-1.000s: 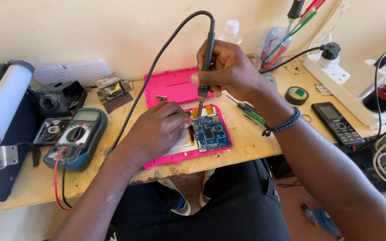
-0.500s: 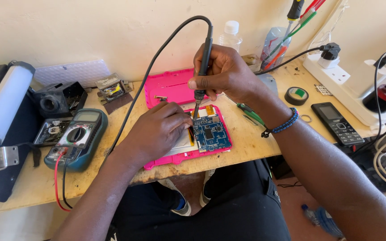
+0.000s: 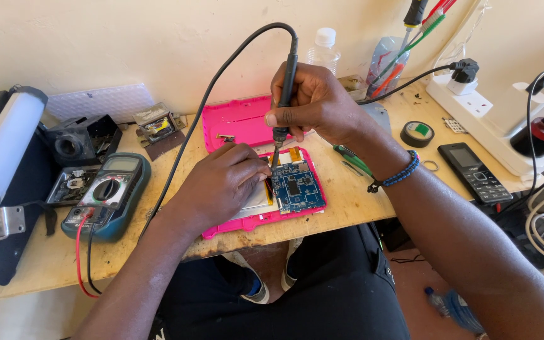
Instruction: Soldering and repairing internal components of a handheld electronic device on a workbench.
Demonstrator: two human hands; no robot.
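A pink tablet shell point(image 3: 266, 217) is laid open on the wooden bench point(image 3: 347, 201), and a blue circuit board point(image 3: 297, 187) is seated in its right half, with a pale flat panel beside the board, largely hidden under the left hand. A second pink shell piece point(image 3: 237, 123) is propped just behind the open shell, towards the wall.

A soldering iron point(image 3: 286, 88) is gripped by the right hand point(image 3: 313, 104); the fingers are clamped around its dark handle, thumb to the front, and the iron is held nearly upright with its tip brought down at the board's top left corner. Its black cable is looped up and away to the left of the shell. The left hand point(image 3: 221, 182) is laid over the left part of the shell, fingers curled together and pressed down just beside the iron's tip; whether anything is pinched between them cannot be told.

A multimeter point(image 3: 108, 195) with red and black leads is seen left of the shell. A green-handled tool point(image 3: 351, 160), a roll of black tape point(image 3: 417, 133) and a black keypad phone point(image 3: 473, 171) are set to the right of the shell.
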